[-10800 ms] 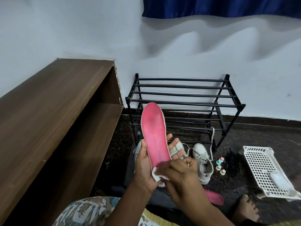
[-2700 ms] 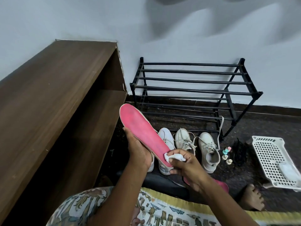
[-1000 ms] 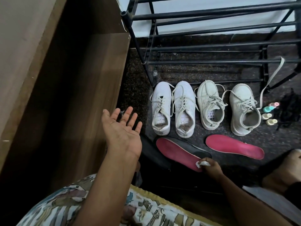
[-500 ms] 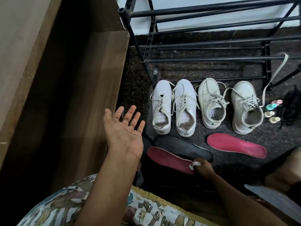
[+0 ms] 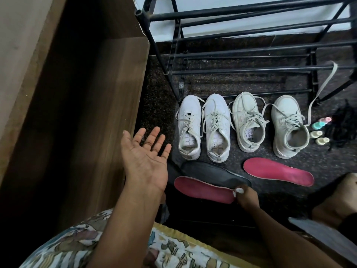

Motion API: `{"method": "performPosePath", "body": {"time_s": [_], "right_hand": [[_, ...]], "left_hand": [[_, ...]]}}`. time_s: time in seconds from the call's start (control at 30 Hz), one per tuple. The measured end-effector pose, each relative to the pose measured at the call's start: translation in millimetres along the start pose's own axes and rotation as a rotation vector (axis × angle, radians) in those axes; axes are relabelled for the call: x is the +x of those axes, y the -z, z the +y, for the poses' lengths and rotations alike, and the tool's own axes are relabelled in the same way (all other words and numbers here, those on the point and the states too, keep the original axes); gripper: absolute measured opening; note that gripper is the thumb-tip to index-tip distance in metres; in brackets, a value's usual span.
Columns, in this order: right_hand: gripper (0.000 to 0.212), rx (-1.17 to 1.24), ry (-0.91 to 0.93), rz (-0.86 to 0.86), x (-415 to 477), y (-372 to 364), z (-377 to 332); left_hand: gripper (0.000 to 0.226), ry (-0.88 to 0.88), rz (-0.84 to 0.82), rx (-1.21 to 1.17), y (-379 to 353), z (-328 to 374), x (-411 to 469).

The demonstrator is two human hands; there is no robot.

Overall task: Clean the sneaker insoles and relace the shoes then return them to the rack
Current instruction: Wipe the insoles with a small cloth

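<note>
Head view, the only one: four white sneakers stand in a row on the dark floor point(image 5: 158, 105), toes toward the black rack point(image 5: 251, 49), which is bare, so nothing has gone back yet. The left pair point(image 5: 202, 128) sits close together; the right pair point(image 5: 270, 126) is spread apart, laces loose, and one lace point(image 5: 322, 88) trails up onto a rack bar. All four heel openings face the person, probably so the insoles can slide back in easily.

The right hand point(image 5: 246, 196) is low by the floor, its fingers closed on a small white wipe point(image 5: 239, 190) and pressed to the near end of a pink insole point(image 5: 204, 189). That insole lies partly over a dark insole point(image 5: 214, 174), seemingly being set down. A second pink insole point(image 5: 278, 171) lies flat in front of the right pair, well apart from the first.

The left hand point(image 5: 144, 159) hangs in the air beside the wooden shelf unit point(image 5: 92, 113), palm up, fingers spread wide and holding nothing; it looks free for the next pickup. Small coloured bottles point(image 5: 319, 130) sit at far right.
</note>
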State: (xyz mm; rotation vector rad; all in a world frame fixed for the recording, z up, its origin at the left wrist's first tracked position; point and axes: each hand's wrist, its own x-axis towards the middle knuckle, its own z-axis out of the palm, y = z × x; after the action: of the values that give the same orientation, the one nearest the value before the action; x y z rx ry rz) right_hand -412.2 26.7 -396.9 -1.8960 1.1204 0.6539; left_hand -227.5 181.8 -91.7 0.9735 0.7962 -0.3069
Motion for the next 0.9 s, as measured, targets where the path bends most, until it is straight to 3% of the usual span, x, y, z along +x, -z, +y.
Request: {"method": "performPosePath", "body": {"time_s": [0.13, 0.33, 0.53, 0.77, 0.9], "right_hand": [[0.028, -0.052, -0.08, 0.159, -3, 10, -1], [0.049, -0.096, -0.18, 0.124, 6, 14, -7], [0.031, 0.037, -0.233, 0.214, 11, 15, -6], [0.002, 0.243, -0.102, 0.344, 0, 37, 0], [0.012, 0.387, -0.061, 0.399, -22, 57, -5]], "left_hand": [[0.054, 0.001, -0.002, 0.013, 0, -1, 0], [0.053, 0.005, -0.012, 0.029, 1, -5, 1], [0.052, 0.007, -0.026, 0.046, 1, -6, 4], [0.049, 0.009, -0.035, 0.061, -3, -7, 3], [0.049, 0.014, -0.036, 0.053, -7, -6, 0]]}}
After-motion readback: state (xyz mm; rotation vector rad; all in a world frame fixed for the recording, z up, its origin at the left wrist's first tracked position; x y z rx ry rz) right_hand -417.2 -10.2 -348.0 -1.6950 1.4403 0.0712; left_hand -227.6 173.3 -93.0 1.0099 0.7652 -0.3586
